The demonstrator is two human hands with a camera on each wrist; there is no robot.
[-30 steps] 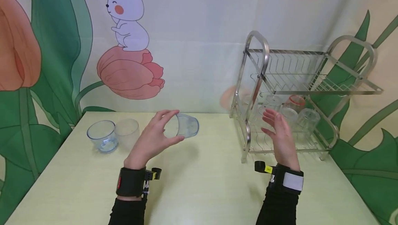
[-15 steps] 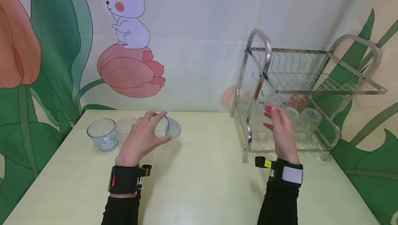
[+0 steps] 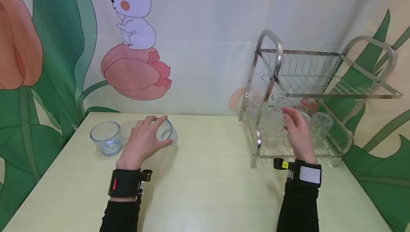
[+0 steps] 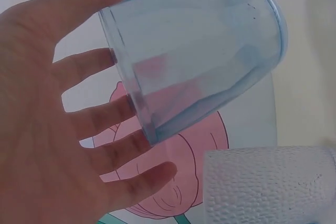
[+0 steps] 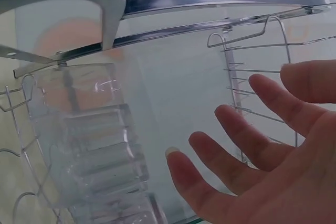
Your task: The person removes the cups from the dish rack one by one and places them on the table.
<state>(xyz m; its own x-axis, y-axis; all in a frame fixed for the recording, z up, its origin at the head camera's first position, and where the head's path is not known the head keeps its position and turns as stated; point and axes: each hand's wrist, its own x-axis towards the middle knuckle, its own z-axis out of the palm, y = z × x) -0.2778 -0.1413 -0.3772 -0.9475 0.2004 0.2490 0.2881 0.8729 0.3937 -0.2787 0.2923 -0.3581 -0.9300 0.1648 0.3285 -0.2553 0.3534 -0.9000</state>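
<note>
In the head view my left hand (image 3: pixel 141 141) grips a light-blue drinking glass (image 3: pixel 173 136) near the back left of the table. The left wrist view shows the thumb and fingers around the rim of this glass (image 4: pixel 199 51), which lies tilted on its side in the grip. Partly behind that hand stands a clear textured glass (image 3: pixel 125 129), with a wide blue-tinted glass (image 3: pixel 105 137) left of it. My right hand (image 3: pixel 299 134) is raised in front of the rack's lower tier, fingers loosely bent and holding nothing; in the right wrist view its fingers (image 5: pixel 197 174) are spread beside clear glasses (image 5: pixel 105 150).
A two-tier metal dish rack (image 3: pixel 346 96) stands at the table's back right. Several glasses, such as a clear one (image 3: pixel 321 123) and a red-rimmed one (image 3: pixel 309 105), sit on its lower tier. A printed cloth (image 3: pixel 205 47) hangs behind the pale table (image 3: pixel 208 193).
My left hand has moved left with the blue glass, closer to the textured glass, and the blue glass has turned in view. My right hand has shifted slightly right.
</note>
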